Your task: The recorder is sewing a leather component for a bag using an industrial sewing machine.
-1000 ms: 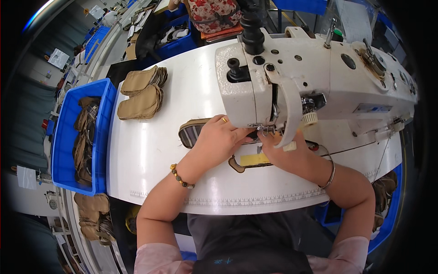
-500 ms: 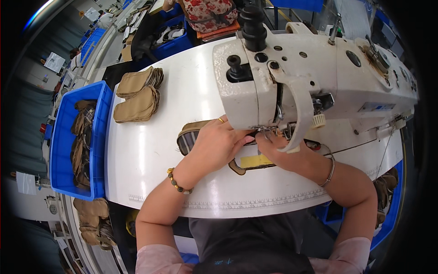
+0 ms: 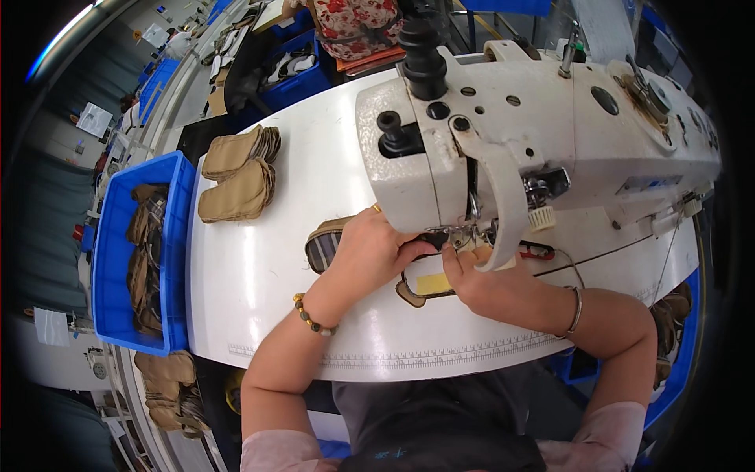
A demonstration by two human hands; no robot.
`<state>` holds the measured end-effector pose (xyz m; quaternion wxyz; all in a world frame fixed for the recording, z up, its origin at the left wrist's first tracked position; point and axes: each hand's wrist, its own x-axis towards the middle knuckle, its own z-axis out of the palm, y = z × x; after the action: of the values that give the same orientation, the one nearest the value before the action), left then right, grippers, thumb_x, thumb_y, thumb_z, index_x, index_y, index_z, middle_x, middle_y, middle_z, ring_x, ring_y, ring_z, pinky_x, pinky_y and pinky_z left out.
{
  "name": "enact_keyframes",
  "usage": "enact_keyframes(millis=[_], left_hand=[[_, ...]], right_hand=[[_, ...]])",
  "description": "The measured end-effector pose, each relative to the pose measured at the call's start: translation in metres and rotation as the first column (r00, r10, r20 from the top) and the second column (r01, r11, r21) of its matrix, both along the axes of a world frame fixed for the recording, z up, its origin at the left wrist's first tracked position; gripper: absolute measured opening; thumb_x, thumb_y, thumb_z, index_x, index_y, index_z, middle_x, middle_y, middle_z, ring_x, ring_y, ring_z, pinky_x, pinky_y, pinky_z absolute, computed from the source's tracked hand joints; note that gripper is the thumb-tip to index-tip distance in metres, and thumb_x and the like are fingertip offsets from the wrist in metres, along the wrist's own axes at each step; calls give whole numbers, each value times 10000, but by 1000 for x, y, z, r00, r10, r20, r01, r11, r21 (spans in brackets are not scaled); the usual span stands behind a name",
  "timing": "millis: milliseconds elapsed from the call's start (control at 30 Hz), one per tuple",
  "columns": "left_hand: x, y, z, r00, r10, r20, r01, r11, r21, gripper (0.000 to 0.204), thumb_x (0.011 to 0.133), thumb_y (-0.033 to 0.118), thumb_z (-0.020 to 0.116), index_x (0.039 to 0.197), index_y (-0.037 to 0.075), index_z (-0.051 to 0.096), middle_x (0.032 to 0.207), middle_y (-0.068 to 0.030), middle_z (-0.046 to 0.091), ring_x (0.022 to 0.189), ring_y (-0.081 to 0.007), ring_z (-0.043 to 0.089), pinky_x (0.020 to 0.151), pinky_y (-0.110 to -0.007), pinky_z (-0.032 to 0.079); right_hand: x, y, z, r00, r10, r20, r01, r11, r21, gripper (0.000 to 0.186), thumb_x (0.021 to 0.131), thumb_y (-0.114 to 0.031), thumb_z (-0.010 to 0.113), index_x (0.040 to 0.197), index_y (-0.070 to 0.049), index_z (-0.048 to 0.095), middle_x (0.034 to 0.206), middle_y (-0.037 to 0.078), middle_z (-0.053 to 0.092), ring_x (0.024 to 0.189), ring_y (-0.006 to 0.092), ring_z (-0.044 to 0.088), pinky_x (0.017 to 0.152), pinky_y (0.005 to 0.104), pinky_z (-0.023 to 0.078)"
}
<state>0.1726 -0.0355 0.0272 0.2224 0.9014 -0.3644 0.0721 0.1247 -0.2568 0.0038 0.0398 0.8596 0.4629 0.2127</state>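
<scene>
Striped piece (image 3: 321,250) on table (image 3: 240,295), at sewing machine (image 3: 503,118); left hand (image 3: 368,250) pinched on it; right hand (image 3: 489,283) near needle, cannot tell its grip; likely mid-seam, unfinished; tan stacks (image 3: 230,194) apart, finished or waiting unclear.

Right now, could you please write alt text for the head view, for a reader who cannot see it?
A person's left hand lies over a striped, tan-edged piece at a white sewing machine, the right hand close by. Two stacks of tan pieces lie farther left on the white table, near a blue bin.
</scene>
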Motion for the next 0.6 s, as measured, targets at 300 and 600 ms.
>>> enact_keyframes(millis=[300,600], left_hand=[[0,1,-19,995,-16,102,26,994,-103,235,757,237,789,946,105,745,844,-65,695,777,-281,648,681,-380,529],[-6,-3,-18,998,62,-21,-63,995,-80,180,712,198,813,864,111,767,851,-53,699,803,-294,648,703,-390,531]], right_hand=[[-2,0,-7,1000,-4,-20,6,994,107,402,698,-105,651,1064,53,709,687,61,682,408,112,520,443,309,394],[-5,-2,-11,1000,-27,-2,27,994,108,398,695,-133,660,1049,44,707,455,-25,483,376,105,453,424,307,362]])
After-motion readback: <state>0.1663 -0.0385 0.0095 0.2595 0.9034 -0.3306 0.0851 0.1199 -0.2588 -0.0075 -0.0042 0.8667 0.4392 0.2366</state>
